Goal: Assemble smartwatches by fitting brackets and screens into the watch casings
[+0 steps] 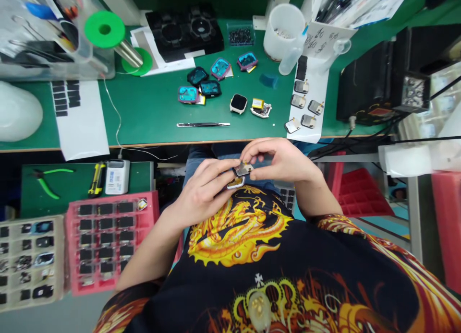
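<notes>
Close to my body, below the bench edge, both hands meet over small watch parts. A smartwatch screen point(244, 169), its grey metal back facing up, is pinched at its right side by my right hand point(277, 161). My left hand point(209, 186) has its fingers closed round a smartwatch case point(236, 182) with a pale rim and golden inside, just under the screen. The left fingertips also touch the screen's upper left edge. Whether screen and case are joined by a cable is hidden. Tweezers point(203, 124) lie on the bench beyond my hands.
On the green bench point(144, 114) lie several blue-filmed watch cases point(220, 68), a white watch point(238, 103) and an opened watch with battery point(261, 107). Several screens point(309, 121) rest on white paper at right. A pink tray point(77, 256) of parts stands at lower left.
</notes>
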